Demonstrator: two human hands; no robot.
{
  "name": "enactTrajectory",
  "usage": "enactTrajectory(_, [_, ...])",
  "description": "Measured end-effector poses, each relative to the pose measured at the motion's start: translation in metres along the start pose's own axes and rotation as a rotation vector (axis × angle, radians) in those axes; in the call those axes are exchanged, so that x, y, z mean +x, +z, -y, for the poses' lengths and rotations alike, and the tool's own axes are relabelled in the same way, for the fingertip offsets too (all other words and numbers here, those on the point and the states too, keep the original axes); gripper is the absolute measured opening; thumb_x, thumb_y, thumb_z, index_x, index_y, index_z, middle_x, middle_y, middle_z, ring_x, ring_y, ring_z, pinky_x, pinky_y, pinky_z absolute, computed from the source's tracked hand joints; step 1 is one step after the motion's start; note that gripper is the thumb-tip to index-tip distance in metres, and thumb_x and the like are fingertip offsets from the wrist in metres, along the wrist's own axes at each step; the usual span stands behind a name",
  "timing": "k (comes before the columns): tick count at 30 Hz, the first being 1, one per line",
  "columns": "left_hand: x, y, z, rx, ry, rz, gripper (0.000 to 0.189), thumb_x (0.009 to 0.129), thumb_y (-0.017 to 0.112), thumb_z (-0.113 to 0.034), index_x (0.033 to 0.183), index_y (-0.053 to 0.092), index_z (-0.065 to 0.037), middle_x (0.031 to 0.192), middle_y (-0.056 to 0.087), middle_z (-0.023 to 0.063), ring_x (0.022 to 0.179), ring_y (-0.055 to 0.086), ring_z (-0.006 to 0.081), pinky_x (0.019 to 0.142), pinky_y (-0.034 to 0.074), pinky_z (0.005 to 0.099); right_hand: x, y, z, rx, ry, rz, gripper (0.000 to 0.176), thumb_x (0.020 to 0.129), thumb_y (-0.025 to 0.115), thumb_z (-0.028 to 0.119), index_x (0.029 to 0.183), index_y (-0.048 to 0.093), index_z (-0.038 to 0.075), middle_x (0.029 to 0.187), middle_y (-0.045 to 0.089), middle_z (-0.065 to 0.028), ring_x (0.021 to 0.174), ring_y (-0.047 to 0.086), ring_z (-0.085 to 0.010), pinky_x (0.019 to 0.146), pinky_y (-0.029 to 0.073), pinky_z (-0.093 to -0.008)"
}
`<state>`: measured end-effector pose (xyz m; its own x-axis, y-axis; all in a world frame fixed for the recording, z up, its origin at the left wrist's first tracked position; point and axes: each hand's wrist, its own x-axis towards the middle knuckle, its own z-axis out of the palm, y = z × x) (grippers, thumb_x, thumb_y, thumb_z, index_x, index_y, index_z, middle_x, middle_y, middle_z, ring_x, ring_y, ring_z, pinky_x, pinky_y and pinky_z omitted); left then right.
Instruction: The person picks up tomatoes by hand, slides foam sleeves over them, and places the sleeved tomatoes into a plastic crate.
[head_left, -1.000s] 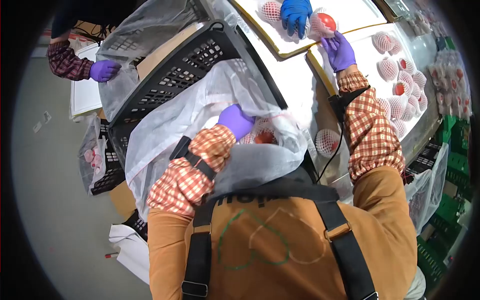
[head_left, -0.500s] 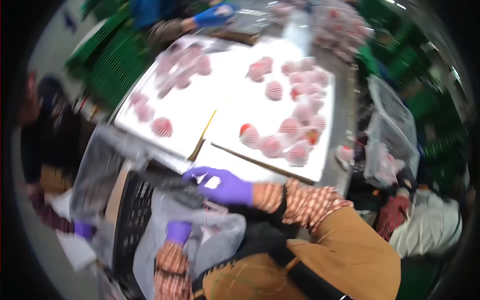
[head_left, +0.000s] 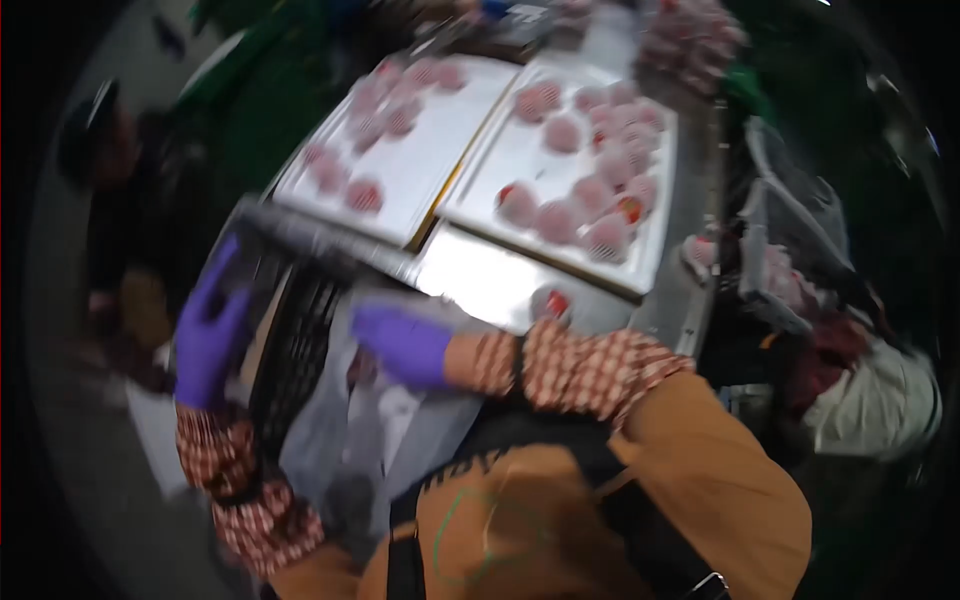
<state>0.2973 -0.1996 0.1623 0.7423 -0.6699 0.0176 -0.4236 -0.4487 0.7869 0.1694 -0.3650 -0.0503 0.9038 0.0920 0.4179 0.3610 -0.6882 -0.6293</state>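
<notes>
My left hand [head_left: 212, 330], in a purple glove, is raised at the left with fingers and thumb spread. It is beside the black crate [head_left: 290, 345] and the clear plastic at its edge, with nothing visible in it. My right hand [head_left: 405, 345], also purple-gloved and slightly blurred, reaches over the plastic liner bag [head_left: 325, 430] in front of me. Its fingers stretch leftward, and I see nothing gripped. Red fruits in pink foam nets lie on the left white tray [head_left: 400, 205] and on the right white tray [head_left: 480, 190]. One netted fruit [head_left: 550, 303] sits on the metal table near my right forearm.
The metal table [head_left: 500, 275] carries both trays. More netted fruit [head_left: 690, 45] is heaped at the far right. A clear plastic-lined container [head_left: 790, 240] stands at the right. Another person [head_left: 110, 200] is at the left, and a pale cloth bundle [head_left: 875, 400] is at lower right.
My left hand has risen from the liner bag to the left and spread its fingers. My right hand has moved down toward the bag. The view has shifted, showing one fruit near my forearm.
</notes>
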Motion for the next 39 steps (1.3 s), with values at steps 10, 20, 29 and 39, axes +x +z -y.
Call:
enactTrajectory(10, [-0.085,0.153,0.057,-0.098,0.391,0.075,0.037,0.085,0.052,0.002,0.119,0.057,-0.008,0.091,0.066,0.0124,0.082,0.065,0.0216,0.075,0.052,0.0301,0.001,-0.075,-0.014,0.735,0.515,0.033,0.055,0.088,0.058,0.023,0.137,0.041,0.006,0.127,0.054,-0.0133,0.114,0.054,-0.0207,0.098,0.042,-0.0307])
enactTrajectory(20, [0.046,0.347,0.114,0.226,0.610,0.307,0.055,0.081,0.059,-0.014,0.131,0.041,-0.001,0.130,0.047,0.0193,0.117,0.049,0.0316,0.099,0.041,0.0380,-0.009,-0.038,-0.024,0.463,-0.011,-0.289,0.052,0.069,0.070,0.015,0.119,0.058,0.012,0.110,0.060,-0.0146,0.113,0.051,-0.0337,0.099,0.040,-0.0474])
enactTrajectory(29, [0.047,0.440,0.081,-0.055,0.858,0.354,0.056,0.079,0.061,-0.012,0.130,0.042,-0.001,0.127,0.049,0.0188,0.116,0.050,0.0300,0.098,0.041,0.0376,-0.014,-0.065,0.008,0.390,0.044,-0.498,0.027,0.081,0.056,0.010,0.107,0.060,0.005,0.114,0.060,-0.0138,0.105,0.057,-0.0312,0.091,0.047,-0.0388])
enactTrajectory(39, [0.025,0.331,0.157,-0.047,0.665,0.092,0.057,0.076,0.064,-0.009,0.128,0.044,0.000,0.122,0.052,0.0184,0.114,0.050,0.0283,0.098,0.040,0.0373,-0.053,-0.091,0.048,0.396,0.046,-0.334,0.025,0.084,0.052,0.011,0.108,0.060,0.007,0.109,0.061,-0.0127,0.101,0.059,-0.0282,0.089,0.046,-0.0360])
